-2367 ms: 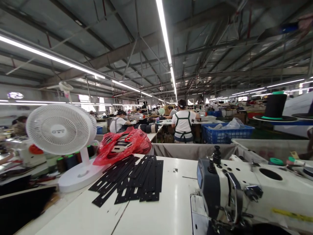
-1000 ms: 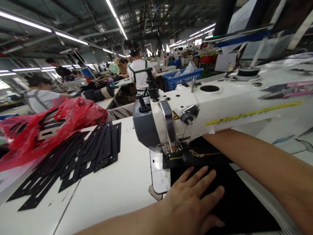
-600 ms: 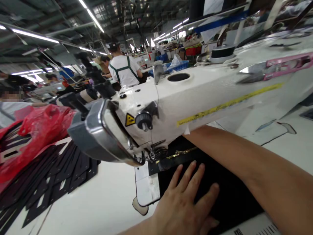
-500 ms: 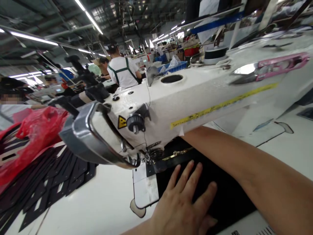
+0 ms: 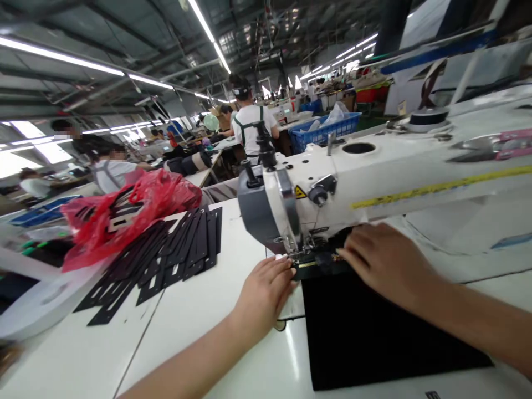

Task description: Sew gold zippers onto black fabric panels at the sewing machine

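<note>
A black fabric piece (image 5: pixel 374 332) lies partly under the head of a white sewing machine (image 5: pixel 386 177). Along its far edge runs a zipper (image 5: pixel 307 264) with gold teeth, passing beneath the presser foot area. My left hand (image 5: pixel 264 293) is at the zipper's left end, its fingers closed on it close to the needle. To the right of the needle, my right hand (image 5: pixel 382 257) has bent fingers closed at the fabric's far edge, beside the zipper. The right fingertips are partly blurred, and the needle itself is hard to make out.
Several dark strips with slots (image 5: pixel 183 249) are fanned out on the white table (image 5: pixel 199 327) at left, beside a red plastic bag (image 5: pixel 137 205). Pink-handled snips (image 5: pixel 494 147) rest on the machine arm. Beyond are a blue crate (image 5: pixel 324 133) and people at work.
My left hand has gone from lying spread on the fabric to gripping at the zipper's left end. My right hand has come out from behind the machine arm. The view has swung left.
</note>
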{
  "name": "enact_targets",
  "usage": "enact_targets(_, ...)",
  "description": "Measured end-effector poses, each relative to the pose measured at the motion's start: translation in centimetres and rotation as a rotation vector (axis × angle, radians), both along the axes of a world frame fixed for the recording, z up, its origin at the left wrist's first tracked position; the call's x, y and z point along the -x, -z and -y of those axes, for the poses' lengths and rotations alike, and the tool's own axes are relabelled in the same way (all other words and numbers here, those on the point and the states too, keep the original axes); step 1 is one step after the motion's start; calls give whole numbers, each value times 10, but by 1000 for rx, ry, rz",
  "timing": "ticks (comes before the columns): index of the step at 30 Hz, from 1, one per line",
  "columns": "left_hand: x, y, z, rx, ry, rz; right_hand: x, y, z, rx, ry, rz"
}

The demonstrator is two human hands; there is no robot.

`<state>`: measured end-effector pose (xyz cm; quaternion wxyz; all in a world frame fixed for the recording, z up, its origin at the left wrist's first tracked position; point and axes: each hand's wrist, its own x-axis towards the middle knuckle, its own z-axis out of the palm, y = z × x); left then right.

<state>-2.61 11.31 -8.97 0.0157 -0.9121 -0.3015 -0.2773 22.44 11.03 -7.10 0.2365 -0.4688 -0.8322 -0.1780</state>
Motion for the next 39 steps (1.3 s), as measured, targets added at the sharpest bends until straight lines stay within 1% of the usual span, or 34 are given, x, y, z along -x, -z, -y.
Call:
enact_targets(1,-1,0,-5,10,13,-13,8,2,11,23,-72,-16)
enact_targets(3,-4,-2,-11,61,-20,-21,22,8,30,50,-195,-61)
enact_targets(4,-5,-4,-13,86,-54,-14,29,11,35,44,-215,-71)
enact_targets(5,-6,-7,-14,107,-92,-4,34,14,37,41,-207,-71)
enact_targets(8,-6,-12,-18,131,-170,21,47,20,26,96,-153,-22)
enact_targets(11,-5,-10,-18,144,-180,40,54,23,11,153,-157,5)
enact_targets(14,-6,-3,-15,146,-127,52,55,25,10,153,-179,12)
enact_targets(16,-6,2,-11,114,-78,46,54,25,15,134,-193,13)
enact_targets(18,-7,5,-7,66,-55,15,54,22,19,108,-217,22)
enact_targets(21,-9,5,-2,24,-77,-49,53,17,20,0,-213,5)
enact_targets(23,-10,4,0,14,-100,-77,52,17,17,-63,-183,-7)
enact_targets(24,-11,4,2,3,-114,-87,51,19,15,-66,-174,-6)
enact_targets(27,-12,5,5,-41,-159,-110,50,27,9,15,-199,-12)
enact_targets(29,-12,5,6,-55,-155,-113,50,30,8,58,-213,-30)
enact_targets(33,-10,5,4,-66,-103,-117,52,28,9,119,-212,-65)
enact_targets(39,-9,5,1,-79,-94,-91,51,25,9,152,-216,-69)
